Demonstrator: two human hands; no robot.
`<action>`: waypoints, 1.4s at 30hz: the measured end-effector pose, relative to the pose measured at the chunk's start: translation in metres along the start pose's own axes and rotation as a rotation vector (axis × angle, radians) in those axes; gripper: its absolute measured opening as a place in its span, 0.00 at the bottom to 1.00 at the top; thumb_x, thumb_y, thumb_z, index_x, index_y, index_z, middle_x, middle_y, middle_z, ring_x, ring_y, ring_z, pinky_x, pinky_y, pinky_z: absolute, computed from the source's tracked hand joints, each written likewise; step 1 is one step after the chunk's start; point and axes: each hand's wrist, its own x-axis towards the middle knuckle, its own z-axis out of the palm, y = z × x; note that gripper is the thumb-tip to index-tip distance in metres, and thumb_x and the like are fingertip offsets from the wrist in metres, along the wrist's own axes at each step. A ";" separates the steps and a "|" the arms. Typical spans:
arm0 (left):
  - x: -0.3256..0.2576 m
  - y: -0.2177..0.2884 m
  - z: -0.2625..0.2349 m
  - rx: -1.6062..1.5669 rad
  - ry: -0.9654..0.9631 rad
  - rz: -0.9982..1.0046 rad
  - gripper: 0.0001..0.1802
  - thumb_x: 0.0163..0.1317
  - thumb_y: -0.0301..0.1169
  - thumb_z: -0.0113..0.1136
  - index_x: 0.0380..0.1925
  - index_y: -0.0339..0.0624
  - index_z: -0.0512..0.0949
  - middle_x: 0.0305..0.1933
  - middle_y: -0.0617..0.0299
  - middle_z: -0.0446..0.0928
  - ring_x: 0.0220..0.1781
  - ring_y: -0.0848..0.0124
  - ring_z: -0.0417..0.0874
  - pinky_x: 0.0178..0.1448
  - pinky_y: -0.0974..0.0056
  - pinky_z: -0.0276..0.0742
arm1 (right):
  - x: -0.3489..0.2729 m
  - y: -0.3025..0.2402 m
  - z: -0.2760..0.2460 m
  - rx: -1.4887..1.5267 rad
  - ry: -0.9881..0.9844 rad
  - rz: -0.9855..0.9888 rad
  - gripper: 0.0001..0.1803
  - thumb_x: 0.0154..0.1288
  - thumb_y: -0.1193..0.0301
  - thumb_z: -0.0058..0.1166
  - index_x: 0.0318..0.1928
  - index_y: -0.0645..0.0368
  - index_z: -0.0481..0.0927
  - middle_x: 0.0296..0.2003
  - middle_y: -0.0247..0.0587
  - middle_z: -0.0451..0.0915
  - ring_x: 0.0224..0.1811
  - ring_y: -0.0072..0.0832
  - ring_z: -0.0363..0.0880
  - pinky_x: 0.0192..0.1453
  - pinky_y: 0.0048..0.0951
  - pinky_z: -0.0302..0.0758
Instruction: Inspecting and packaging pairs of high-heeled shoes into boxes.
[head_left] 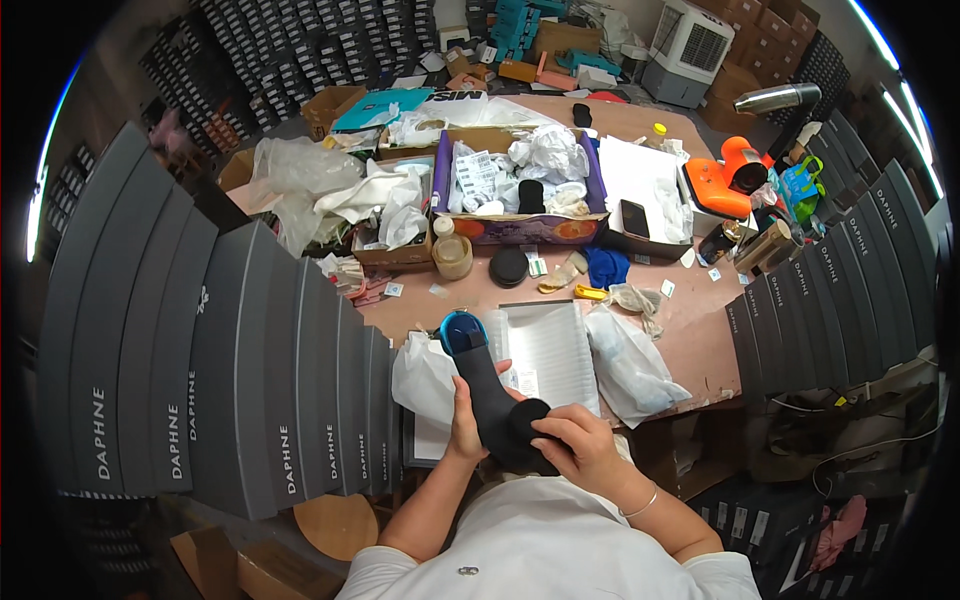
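My left hand (pixel 465 418) is wrapped round a long dark shoe-like item (pixel 480 385), tilted upright, with a shiny blue rounded end at the top; its exact kind is unclear. In my right hand (pixel 583 445) a round black pad (pixel 528 416) is pinched between thumb and fingers, pressed against the item's lower part. Behind the hands lies an open box (pixel 548 345) with white ribbed lining. White tissue paper (pixel 424 372) sits to the left of the item, and a white wrapped bundle (pixel 632 365) lies to the right of the box.
Stacks of grey shoe boxes (pixel 235 360) rise on the left, and more boxes (pixel 835 290) on the right. Across the table stand a purple carton (pixel 445 180) of crumpled paper, a bottle (pixel 452 252), a round black tin (pixel 509 266), a phone (pixel 634 218) and an orange device (pixel 717 188).
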 end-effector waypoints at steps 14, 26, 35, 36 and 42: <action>0.042 -0.009 -0.022 0.160 0.221 -0.088 0.47 0.66 0.67 0.33 0.64 0.31 0.56 0.32 0.52 0.79 0.38 0.61 0.84 0.46 0.59 0.80 | -0.019 0.164 -0.072 -0.204 -0.019 0.304 0.17 0.57 0.72 0.61 0.48 0.61 0.79 0.42 0.47 0.78 0.45 0.44 0.78 0.49 0.38 0.76; 0.030 -0.019 -0.064 1.110 0.405 0.192 0.24 0.60 0.30 0.63 0.55 0.32 0.73 0.56 0.47 0.74 0.56 0.56 0.76 0.60 0.58 0.71 | -0.132 0.273 -0.036 -0.703 -0.494 0.711 0.22 0.55 0.59 0.64 0.44 0.62 0.78 0.41 0.51 0.80 0.44 0.50 0.79 0.48 0.45 0.76; 0.001 -0.073 0.027 1.017 -0.235 0.164 0.62 0.48 0.48 0.74 0.71 0.32 0.43 0.73 0.40 0.46 0.76 0.49 0.46 0.76 0.53 0.47 | -0.032 0.088 -0.011 0.253 -0.101 0.633 0.16 0.69 0.65 0.52 0.47 0.66 0.77 0.34 0.44 0.80 0.35 0.30 0.78 0.42 0.34 0.75; -0.002 -0.069 0.037 0.776 -0.106 0.091 0.50 0.56 0.44 0.68 0.68 0.32 0.50 0.69 0.45 0.55 0.71 0.56 0.56 0.72 0.58 0.54 | -0.037 0.086 0.010 0.230 -0.091 0.620 0.15 0.70 0.65 0.51 0.47 0.65 0.77 0.35 0.46 0.80 0.36 0.31 0.77 0.42 0.32 0.74; -0.019 -0.030 -0.009 0.441 0.208 0.104 0.22 0.69 0.34 0.54 0.58 0.32 0.72 0.55 0.57 0.76 0.55 0.73 0.74 0.60 0.68 0.68 | 0.008 0.032 -0.019 -0.225 0.250 0.105 0.19 0.56 0.62 0.64 0.48 0.54 0.80 0.60 0.46 0.68 0.62 0.48 0.67 0.65 0.47 0.65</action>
